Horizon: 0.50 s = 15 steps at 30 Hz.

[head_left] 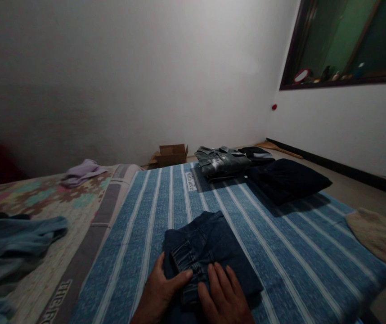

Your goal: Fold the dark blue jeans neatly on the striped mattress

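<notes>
A folded pair of dark blue jeans (pixel 228 252) lies on the striped blue bedspread right in front of me. Its gathered, elastic-looking band (pixel 182 258) runs across the left part of the fold. My left hand (pixel 162 288) grips the near left edge, with the thumb over the band and the index finger along the side; its other fingers are hidden. Flat on top of the denim, close to the band, rests my right hand (pixel 223 292), its fingers stretched out.
Beyond the jeans on the striped bedspread (pixel 139 225) sit a folded grey denim garment (pixel 222 162) and dark folded clothes (pixel 287 177). Loose blue clothes (pixel 14 238) and a lilac cloth (pixel 83 172) lie on the left. A beige cloth (pixel 378 234) is at the right edge; a cardboard box (pixel 171 155) stands behind.
</notes>
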Each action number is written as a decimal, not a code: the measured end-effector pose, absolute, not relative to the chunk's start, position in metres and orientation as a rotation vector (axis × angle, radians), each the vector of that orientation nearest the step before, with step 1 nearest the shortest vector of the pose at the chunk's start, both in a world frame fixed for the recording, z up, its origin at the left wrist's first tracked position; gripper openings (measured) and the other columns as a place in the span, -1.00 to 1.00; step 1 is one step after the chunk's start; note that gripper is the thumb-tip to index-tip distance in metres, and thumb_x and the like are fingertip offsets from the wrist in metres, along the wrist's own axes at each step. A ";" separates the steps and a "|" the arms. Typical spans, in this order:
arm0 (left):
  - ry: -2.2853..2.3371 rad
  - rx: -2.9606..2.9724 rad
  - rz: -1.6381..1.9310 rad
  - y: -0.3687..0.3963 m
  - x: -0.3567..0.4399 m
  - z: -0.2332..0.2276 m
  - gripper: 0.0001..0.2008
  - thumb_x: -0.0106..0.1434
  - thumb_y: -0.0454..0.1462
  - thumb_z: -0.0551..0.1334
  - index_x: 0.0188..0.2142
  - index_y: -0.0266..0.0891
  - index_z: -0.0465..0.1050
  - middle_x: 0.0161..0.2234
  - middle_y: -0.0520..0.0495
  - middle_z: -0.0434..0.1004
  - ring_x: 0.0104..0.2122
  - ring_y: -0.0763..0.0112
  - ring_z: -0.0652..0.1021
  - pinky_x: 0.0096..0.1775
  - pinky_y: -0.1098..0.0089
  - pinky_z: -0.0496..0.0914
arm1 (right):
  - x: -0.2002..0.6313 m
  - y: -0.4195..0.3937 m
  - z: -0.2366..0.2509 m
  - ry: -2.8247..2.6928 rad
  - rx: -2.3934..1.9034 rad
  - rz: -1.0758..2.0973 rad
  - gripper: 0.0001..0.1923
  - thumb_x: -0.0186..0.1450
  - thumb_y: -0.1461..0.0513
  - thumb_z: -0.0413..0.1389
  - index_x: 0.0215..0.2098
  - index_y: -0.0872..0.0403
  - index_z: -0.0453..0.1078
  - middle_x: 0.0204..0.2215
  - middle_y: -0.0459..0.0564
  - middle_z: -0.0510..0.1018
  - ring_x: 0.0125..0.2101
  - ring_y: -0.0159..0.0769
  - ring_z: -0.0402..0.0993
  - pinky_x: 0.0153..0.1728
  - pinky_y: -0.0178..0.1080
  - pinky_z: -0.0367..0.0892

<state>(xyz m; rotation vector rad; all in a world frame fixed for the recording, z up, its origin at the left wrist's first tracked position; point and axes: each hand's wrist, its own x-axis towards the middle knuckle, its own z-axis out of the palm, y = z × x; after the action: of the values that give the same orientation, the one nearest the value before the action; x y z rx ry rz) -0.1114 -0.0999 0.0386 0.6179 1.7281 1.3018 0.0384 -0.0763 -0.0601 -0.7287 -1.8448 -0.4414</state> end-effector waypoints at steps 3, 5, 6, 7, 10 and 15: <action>1.701 0.672 1.296 -0.098 -0.109 0.041 -0.19 -0.20 -0.14 0.48 0.05 -0.29 0.30 -0.16 -0.24 0.60 -0.16 -0.01 0.59 -0.13 0.16 0.50 | 0.038 -0.076 -0.058 -1.834 -0.729 -0.431 -0.66 0.38 0.32 -0.24 -0.14 0.10 0.37 -0.16 0.21 0.56 0.06 -0.02 0.38 0.02 0.11 0.30; 1.685 0.668 1.293 -0.097 -0.107 0.043 -0.24 -0.17 -0.14 0.47 0.03 -0.29 0.31 -0.16 -0.23 0.60 -0.17 0.01 0.60 -0.14 0.17 0.50 | 0.038 -0.076 -0.057 -1.831 -0.736 -0.422 -0.65 0.38 0.31 -0.24 -0.14 0.11 0.38 -0.16 0.21 0.56 0.05 -0.02 0.39 0.03 0.11 0.30; 1.677 0.666 1.298 -0.097 -0.106 0.044 -0.25 -0.16 -0.14 0.47 0.02 -0.29 0.31 -0.15 -0.22 0.60 -0.17 0.01 0.60 -0.15 0.18 0.50 | 0.038 -0.076 -0.056 -1.834 -0.740 -0.419 -0.65 0.38 0.32 -0.23 -0.14 0.11 0.38 -0.16 0.21 0.57 0.05 -0.02 0.39 0.03 0.11 0.30; 1.668 0.661 1.300 -0.097 -0.106 0.044 -0.26 -0.16 -0.15 0.48 0.02 -0.29 0.31 -0.15 -0.22 0.60 -0.17 0.01 0.60 -0.15 0.18 0.50 | 0.038 -0.076 -0.056 -1.839 -0.744 -0.417 -0.65 0.38 0.32 -0.23 -0.14 0.11 0.38 -0.16 0.22 0.56 0.05 -0.02 0.40 0.03 0.11 0.30; 1.637 0.633 1.308 -0.095 -0.105 0.045 -0.26 -0.18 -0.17 0.49 0.00 -0.29 0.32 -0.17 -0.22 0.60 -0.17 0.01 0.60 -0.16 0.18 0.51 | 0.038 -0.076 -0.055 -1.848 -0.750 -0.416 -0.65 0.37 0.31 -0.23 -0.13 0.11 0.38 -0.14 0.23 0.56 0.05 -0.01 0.39 0.03 0.12 0.30; 1.567 0.541 1.361 -0.092 -0.102 0.048 -0.25 -0.20 -0.22 0.50 0.00 -0.28 0.32 -0.21 -0.20 0.62 -0.23 0.00 0.61 -0.24 0.18 0.53 | 0.032 -0.077 -0.056 -1.790 -0.809 -0.356 -0.64 0.37 0.33 -0.25 -0.15 0.11 0.38 -0.14 0.23 0.56 0.07 -0.03 0.36 0.01 0.12 0.30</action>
<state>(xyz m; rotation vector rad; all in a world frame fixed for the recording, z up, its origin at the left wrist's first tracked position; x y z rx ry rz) -0.1015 -0.0922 0.0477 0.5407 1.5667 1.3613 0.0320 -0.0766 -0.0555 -0.8094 -1.7897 -0.3557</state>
